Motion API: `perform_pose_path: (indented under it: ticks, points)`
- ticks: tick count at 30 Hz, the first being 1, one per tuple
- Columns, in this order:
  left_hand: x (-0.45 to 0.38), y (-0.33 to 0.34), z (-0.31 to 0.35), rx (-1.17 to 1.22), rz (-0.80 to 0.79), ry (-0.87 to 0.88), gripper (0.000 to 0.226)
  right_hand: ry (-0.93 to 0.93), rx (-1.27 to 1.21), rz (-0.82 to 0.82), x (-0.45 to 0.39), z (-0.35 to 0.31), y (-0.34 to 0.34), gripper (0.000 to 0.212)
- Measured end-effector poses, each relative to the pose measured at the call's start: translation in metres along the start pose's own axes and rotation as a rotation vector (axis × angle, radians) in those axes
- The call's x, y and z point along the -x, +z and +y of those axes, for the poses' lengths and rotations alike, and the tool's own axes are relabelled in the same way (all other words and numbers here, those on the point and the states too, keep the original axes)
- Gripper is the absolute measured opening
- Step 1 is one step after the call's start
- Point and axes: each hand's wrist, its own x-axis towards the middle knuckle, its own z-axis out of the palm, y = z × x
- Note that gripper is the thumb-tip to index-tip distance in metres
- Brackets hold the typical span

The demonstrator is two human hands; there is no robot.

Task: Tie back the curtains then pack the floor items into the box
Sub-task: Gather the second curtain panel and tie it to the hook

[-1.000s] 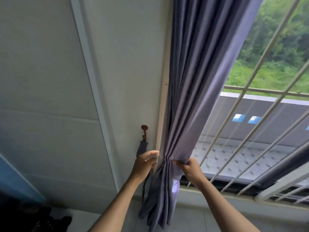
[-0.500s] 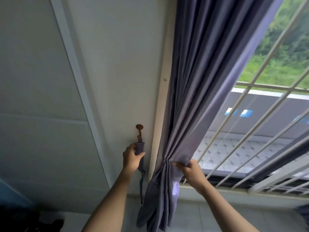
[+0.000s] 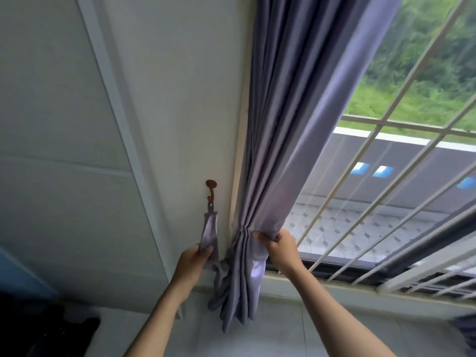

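1. Satiny lilac fabric forms the tieback (image 3: 209,231), a narrow strip hanging from the rusty wall hook (image 3: 211,188) above the grip.
2. Left hand (image 3: 192,262) pinches the strip's lower part, likely to draw it around the curtain.
3. Smooth, pleated purple-grey curtain (image 3: 278,140) is bunched into folds just right of that grip, its loose tail drooping below.
4. Right hand (image 3: 282,249) clenches the gathered folds, probably keeping them tight for wrapping.

Only one view, worn on the head, facing forward and slightly down at close range toward the wall (image 3: 64,124) and barred window (image 3: 386,202) (wide-angle, so straight lines bend), with both forearms entering from below.
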Motion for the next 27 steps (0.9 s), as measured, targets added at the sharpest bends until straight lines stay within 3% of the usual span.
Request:
perform_pose_path:
  ticks: [3, 9, 16, 20, 27]
  points:
    - [0.030, 0.009, 0.011, 0.187, 0.002, -0.051, 0.023, -0.065, 0.051, 0.033, 0.001, -0.005, 0.003, 0.047]
    - [0.076, 0.045, 0.022, 0.360, 0.036, -0.109, 0.021, -0.051, 0.130, -0.042, 0.004, -0.014, 0.003, 0.044]
    - [0.096, 0.082, 0.015, 0.241, 0.054, -0.096, 0.010, 0.049, 0.075, -0.248, 0.008, -0.026, -0.002, 0.040]
    - [0.096, 0.094, 0.012, 0.176, 0.100, -0.053, 0.007, 0.012, 0.176, -0.235, 0.009, -0.027, -0.009, 0.035]
    - [0.107, 0.112, 0.008, -0.047, 0.197, 0.052, 0.037, -0.106, 0.336, -0.169, 0.016, -0.028, -0.010, 0.038]
